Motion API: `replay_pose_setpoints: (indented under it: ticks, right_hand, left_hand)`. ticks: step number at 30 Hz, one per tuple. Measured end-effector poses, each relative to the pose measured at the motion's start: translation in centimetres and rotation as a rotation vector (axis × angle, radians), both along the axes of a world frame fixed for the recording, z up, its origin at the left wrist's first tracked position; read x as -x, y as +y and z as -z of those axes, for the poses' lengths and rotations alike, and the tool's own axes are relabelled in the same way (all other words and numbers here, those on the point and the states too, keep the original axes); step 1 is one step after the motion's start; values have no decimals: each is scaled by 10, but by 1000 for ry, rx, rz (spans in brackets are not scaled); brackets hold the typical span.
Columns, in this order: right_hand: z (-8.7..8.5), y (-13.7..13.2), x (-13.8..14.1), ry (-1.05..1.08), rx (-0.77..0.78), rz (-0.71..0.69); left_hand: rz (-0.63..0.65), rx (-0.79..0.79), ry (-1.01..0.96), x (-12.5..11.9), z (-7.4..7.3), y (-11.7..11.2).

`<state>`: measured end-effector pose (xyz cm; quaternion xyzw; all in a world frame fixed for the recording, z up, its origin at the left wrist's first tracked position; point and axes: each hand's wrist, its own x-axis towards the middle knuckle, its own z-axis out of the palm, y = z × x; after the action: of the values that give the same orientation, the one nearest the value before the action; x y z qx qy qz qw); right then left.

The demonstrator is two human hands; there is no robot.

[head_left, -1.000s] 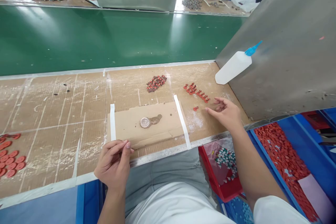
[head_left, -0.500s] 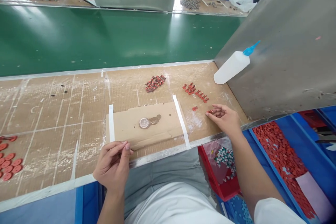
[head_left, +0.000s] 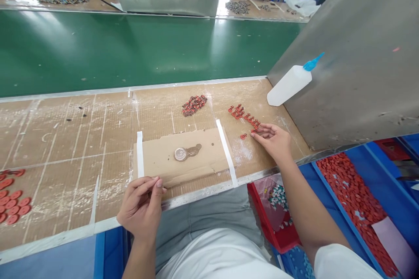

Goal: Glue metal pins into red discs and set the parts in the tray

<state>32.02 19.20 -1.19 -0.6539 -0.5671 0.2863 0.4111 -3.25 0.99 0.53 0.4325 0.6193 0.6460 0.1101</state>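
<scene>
Prob. R hand (head_left: 275, 141) pinching red pc (head_left: 254, 131), room rt.

Bright, even light over my desk (head_left: 114, 161), shadows soft. Beyond cardboard (head_left: 157, 154), white glare streaks on green surface (head_left: 163, 52); left of cardboard, glints off desk. Right of cardboard, metal panel (head_left: 353, 69) looks wide-angle stretched to me; small red parts (head_left: 237, 113) soft, fine detail smeared.

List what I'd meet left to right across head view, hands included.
Flat round red discs, left hand, round silvery disc, white tape strip right of it, right hand, blue plastic bin of red pieces.
</scene>
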Motion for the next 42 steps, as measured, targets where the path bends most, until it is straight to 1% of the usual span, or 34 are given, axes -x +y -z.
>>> replay_pose_setpoints:
  ticks: [6,15,20,24,32,34,36,39,42]
  right_hand:
    - [-2,2,-10,-20,17,29]
    - [-3,31,-2,-19,47,-25]
    - [-11,31,-5,-81,76,-72]
    - [-14,32,-10,-122,45,-96]
    - [-12,64,1,-51,89,-158]
    - [-15,67,4,-102,100,-183]
    - [-19,68,5,-237,87,-197]
    - [-25,67,7,-456,-13,-256]
    - [-26,70,11,-523,-136,-378]
  left_hand:
    - [7,10,15,1,0,-1]
    - [10,-3,2,0,0,0]
    - [3,9,14,1,0,-1]
    - [10,22,27,1,1,-1]
    - [4,38,20,0,2,0]
    - [3,33,14,0,1,0]
    - [7,22,7,-1,1,0]
    - [18,13,2,-1,1,1]
    - [33,13,7,0,1,1]
